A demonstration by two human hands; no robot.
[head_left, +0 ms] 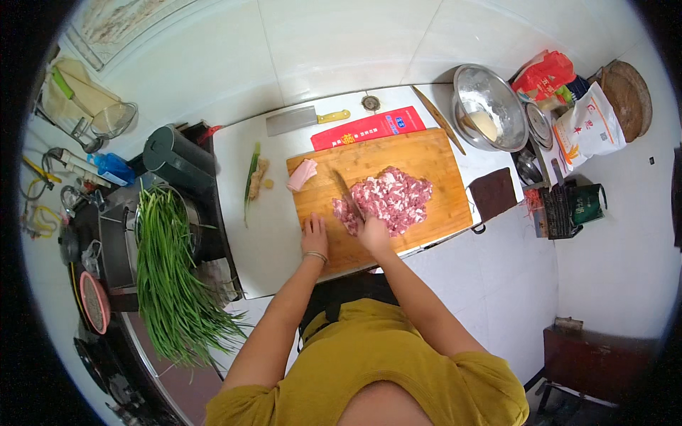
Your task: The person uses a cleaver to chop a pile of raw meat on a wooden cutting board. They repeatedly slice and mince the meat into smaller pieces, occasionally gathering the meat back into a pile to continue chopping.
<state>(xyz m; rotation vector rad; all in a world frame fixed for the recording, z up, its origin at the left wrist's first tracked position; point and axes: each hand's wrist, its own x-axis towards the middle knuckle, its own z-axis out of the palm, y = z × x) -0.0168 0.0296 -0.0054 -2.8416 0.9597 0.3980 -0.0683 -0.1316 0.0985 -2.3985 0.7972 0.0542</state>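
A heap of chopped pink-and-white meat (398, 199) lies on the wooden cutting board (433, 160) before me. My right hand (374, 234) is closed round the handle of a knife (344, 188), its blade pointing away at the heap's left side. Flat on the board's near left part rests my left hand (315, 236), fingers stretched out and holding nothing. A pale pink slab of meat or fat (303, 175) sits at the far left corner. Left of the board lie a green onion (251, 186) and a piece of ginger (257, 179).
Behind the board are a cleaver (293, 121) and a red flat package (369, 128). A steel bowl (497, 92) with pale contents stands at the far right, near a white bag (591, 129). Long green chives (170, 277) spill over the left side.
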